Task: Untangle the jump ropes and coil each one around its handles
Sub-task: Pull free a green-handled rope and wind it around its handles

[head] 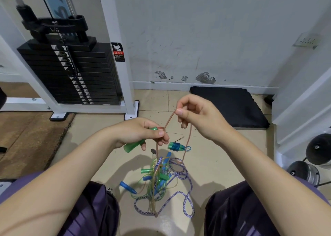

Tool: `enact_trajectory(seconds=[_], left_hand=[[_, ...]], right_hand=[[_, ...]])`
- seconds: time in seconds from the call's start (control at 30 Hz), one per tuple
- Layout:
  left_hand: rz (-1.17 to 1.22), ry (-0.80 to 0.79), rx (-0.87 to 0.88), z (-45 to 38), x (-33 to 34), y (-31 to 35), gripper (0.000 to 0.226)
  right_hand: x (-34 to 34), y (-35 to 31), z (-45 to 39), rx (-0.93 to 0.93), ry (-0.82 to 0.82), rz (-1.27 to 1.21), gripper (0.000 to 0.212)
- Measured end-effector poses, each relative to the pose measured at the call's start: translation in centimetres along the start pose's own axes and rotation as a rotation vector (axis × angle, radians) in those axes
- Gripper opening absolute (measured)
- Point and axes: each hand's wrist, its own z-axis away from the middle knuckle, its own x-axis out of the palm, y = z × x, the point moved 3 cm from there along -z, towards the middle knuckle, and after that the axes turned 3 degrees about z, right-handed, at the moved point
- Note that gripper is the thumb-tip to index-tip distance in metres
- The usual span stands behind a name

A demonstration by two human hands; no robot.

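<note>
My left hand point(143, 135) grips a green handle point(133, 146) above the floor. A brown rope point(169, 118) runs from that handle up to my right hand point(198, 117), which pinches it between thumb and fingers. From there the rope drops down into a tangled pile point(161, 180) of ropes between my knees. The pile holds green and blue handles, thin green and blue cords and a blue-and-white striped rope point(186, 201). A green handle pair wound with blue rope point(176, 146) lies apart on the floor beyond the pile.
A weight-stack machine point(71, 70) on a white frame stands at the far left. A black mat point(231, 106) lies by the wall at the right. Dumbbells point(311, 160) rest at the right edge. A brown mat point(26, 139) covers the floor at the left.
</note>
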Motion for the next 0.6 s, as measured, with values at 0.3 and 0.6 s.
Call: enact_trajectory(seconds=[0.3,0.6], left_hand=[[0.145,0.152,0.227,0.5,0.2,2.0,0.025],[0.162,0.066,0.197,0.1,0.8,1.1,0.018]], right_hand=[[-0.8,-0.1,0.1,0.088,-0.078,0.006,0.028],[0.9,-0.6,0.0,0.058,-0.128,0.401,0.014]])
